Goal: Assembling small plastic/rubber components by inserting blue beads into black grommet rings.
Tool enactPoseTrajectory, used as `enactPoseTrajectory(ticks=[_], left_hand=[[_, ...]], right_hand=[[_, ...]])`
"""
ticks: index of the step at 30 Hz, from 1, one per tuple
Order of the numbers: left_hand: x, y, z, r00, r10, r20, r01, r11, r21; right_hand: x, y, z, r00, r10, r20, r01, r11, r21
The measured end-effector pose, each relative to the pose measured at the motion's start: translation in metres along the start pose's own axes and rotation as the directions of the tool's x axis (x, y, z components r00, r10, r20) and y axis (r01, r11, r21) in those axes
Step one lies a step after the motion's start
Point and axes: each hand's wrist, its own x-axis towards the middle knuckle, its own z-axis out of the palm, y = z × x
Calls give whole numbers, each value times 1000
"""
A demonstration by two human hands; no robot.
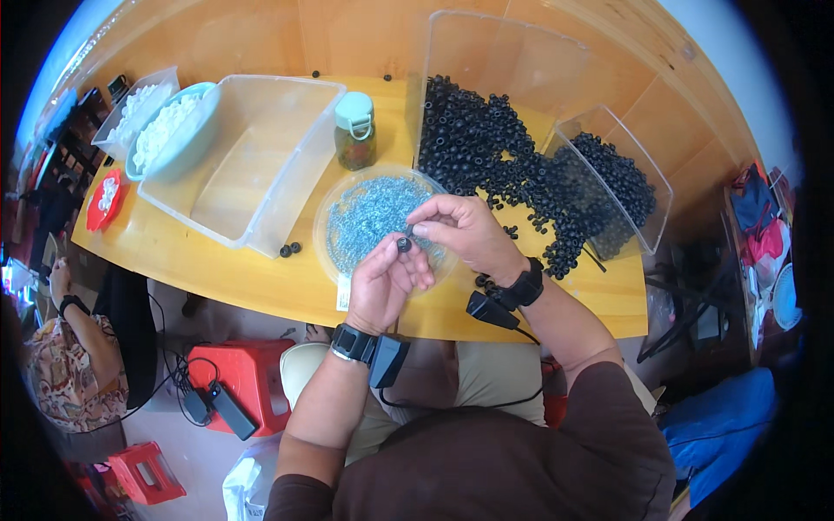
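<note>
Over a round clear tub (326,247) heaped with small shiny blue-silver pieces (369,213), my two hands meet. My left hand (388,282) is palm up and grips a small round black cap-like part (404,245) between thumb and fingers. Just above that part, the thumb and forefinger of my right hand (469,233) are pinched together. What lies in that pinch, if anything, is too small to make out. Both wrists wear black bands with box-shaped devices. To the right of the tub, a large pile of similar black parts (473,130) spreads over the table.
A clear bin (647,204) lies tipped among the black parts. On the left stand an empty plastic box (252,174), a teal bowl (136,165) of white pieces and a red dish (97,213). A green-lidded bottle (354,130) stands behind the tub. Another person (82,365) sits at far left.
</note>
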Motion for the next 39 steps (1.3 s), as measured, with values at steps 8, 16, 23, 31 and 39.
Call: enactPoseTrajectory(ticks=[8,16,23,31,39], left_hand=[[1,-1,-1,1000,-3,15,3,1000,4],[2,-3,-6,1000,-17,8,17,1000,8],[2,-4,-5,1000,-26,12,26,999,19],[1,-3,0,999,-40,-27,41,998,55],[0,-5,-3,997,-34,-68,40,995,95]], right_hand=[[-1,-2,-1,1000,-16,-1,16,998,-58],[-1,-2,2,992,-122,34,125,986,-114],[-1,-4,1,965,-255,60,261,918,-300],[-1,-3,0,948,-306,87,315,870,-379],[-4,-1,-4,915,-354,192,401,749,-528]])
